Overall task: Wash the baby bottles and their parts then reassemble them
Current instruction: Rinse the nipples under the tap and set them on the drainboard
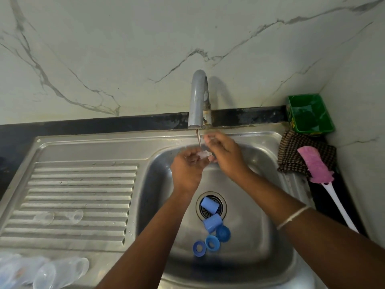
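Observation:
Under the running tap (199, 99), my left hand (188, 165) holds a clear silicone teat (204, 154) in its curled fingers. My right hand (224, 151) is close beside it, fingers bent over the teat's far end. In the sink basin (260, 236) lie two blue caps (210, 206) (213, 223) by the drain, and three blue screw rings (223, 233) (212, 243) (199, 248) in front of them. Two clear teats (44, 218) (74, 215) rest on the ribbed drainboard (83, 184). Clear bottles (60, 272) lie at the bottom left.
A pink bottle brush (318, 165) with a white handle lies on a checked cloth (291, 151) right of the sink. A green tub (310, 113) stands in the back right corner. Marble wall behind the tap.

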Demonstrator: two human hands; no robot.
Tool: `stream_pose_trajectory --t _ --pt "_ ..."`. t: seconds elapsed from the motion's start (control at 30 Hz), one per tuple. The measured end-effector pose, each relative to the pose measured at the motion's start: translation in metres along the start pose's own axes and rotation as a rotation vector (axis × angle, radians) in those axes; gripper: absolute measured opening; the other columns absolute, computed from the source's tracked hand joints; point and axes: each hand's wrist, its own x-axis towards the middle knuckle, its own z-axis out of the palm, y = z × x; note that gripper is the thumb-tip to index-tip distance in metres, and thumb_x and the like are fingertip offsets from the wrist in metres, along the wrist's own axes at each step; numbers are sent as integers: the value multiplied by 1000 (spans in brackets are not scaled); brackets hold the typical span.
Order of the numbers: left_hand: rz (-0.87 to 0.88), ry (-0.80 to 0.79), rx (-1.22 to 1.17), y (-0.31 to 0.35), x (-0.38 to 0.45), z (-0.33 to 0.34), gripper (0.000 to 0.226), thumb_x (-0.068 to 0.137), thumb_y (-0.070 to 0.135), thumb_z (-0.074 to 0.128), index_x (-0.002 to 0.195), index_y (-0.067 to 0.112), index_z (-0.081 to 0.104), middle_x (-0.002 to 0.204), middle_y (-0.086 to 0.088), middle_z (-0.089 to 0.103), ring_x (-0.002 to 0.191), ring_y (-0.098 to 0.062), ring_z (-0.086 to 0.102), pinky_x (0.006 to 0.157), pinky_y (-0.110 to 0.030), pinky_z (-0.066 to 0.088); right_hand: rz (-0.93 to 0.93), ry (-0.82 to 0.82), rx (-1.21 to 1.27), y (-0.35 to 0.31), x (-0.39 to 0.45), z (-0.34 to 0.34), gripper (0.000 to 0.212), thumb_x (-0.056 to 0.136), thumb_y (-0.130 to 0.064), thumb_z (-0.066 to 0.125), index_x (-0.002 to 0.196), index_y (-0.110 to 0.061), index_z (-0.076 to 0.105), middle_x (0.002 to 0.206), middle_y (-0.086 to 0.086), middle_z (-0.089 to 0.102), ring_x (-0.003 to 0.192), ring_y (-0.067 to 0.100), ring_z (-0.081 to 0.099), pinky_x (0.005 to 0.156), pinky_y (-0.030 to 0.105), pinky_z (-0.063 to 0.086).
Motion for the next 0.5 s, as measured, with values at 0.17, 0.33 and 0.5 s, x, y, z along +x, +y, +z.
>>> stream_pose_trajectory --t 0.17,0.33,0.5 --pt "-32 0 168 -3 5 -4 8 85 17 77 91 22 77 80 8 76 77 -1 70 69 -12 52 176 -33 121 5 -18 6 7 92 -17 71 93 -12 75 84 9 75 79 21 73 70 31 60" --pt "-48 -97 288 3 6 -6 9 91 22 69 88 25 76 78 9 75 71 6 66 61 -5 46 460 -9 420 1 -14 11 17 91 -14 70 96 3 73 91 17 75 85 24 73 72 26 59" --pt "-83 -71 252 5 0 -9 12 95 21 66 92 22 77 69 11 71 63 0 67 60 -16 55 658 69 603 -4 -6 15 12 94 -12 65 94 -1 70 75 4 70 69 12 69 61 22 55"
